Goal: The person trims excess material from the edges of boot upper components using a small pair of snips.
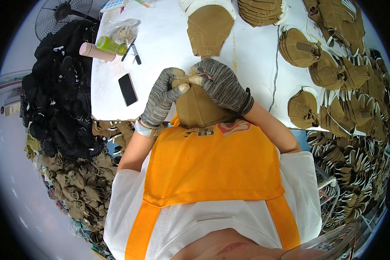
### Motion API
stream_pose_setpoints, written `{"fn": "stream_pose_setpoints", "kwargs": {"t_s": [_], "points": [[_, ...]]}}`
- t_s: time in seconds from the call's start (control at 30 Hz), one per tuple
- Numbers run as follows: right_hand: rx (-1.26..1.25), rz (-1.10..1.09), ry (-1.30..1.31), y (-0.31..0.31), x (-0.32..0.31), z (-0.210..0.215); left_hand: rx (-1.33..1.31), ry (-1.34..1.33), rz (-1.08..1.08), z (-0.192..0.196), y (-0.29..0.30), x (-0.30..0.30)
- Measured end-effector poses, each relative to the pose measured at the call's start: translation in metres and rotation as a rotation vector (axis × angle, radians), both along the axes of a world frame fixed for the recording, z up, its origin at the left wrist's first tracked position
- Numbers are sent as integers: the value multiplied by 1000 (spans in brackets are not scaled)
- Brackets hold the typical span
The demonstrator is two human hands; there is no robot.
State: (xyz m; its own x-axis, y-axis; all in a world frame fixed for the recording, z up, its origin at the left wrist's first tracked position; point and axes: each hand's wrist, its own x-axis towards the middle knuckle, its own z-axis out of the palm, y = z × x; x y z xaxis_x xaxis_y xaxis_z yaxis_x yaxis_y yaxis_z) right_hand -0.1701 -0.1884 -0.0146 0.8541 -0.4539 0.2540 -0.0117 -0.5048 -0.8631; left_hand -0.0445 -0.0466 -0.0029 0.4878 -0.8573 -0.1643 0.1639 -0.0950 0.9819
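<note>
A brown shoe upper [199, 106] hangs between my hands at the near edge of the table, its rounded part toward my apron. My left hand [160, 97], in a grey knitted glove with tan fingertips, pinches its far end. Beside it my right hand [223, 84], gloved alike, has its fingers closed on the same end. The fingertips of both hands nearly meet, and what lies under them is partly hidden. Just beyond my hands, another brown upper [209, 32] with a white edge lies flat on the white table [251, 56].
Stacked brown uppers [260, 11] sit at the far side, with more bundles [301, 47] along the right. At left lie a phone [128, 89], a pen [136, 54], a pink bottle [97, 51] and a green-yellow container [111, 45]. Black pieces [67, 91] are heaped beside the table.
</note>
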Motion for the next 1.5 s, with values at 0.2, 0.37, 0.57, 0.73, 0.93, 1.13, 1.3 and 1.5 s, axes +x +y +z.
{"fn": "stream_pose_setpoints", "kwargs": {"t_s": [0.2, 0.37, 0.57, 0.73, 0.93, 1.13, 1.3, 1.5], "points": [[154, -25, 21, 0, -1, 4, 218, -319, -148, -7, 0, 14], [337, -118, 131, -3, -13, 28, 176, -96, -197, -7, 9, 18], [105, 38, 183, 1, -36, 5, 95, 177, -175, -23, 15, 26], [-99, 55, 242, -1, -33, 13, -45, 467, -100, -17, 9, 9], [-314, 58, 199, 2, -27, 25, -30, 418, -107, -6, 6, 2], [-374, 49, 205, 5, -25, 21, -32, 340, -82, -7, 9, 0], [-437, 13, 225, 6, -24, 19, 2, 380, -127, -14, 8, 4], [-506, 0, 184, 6, -24, 23, 10, 386, -62, -19, 8, 1]]}}
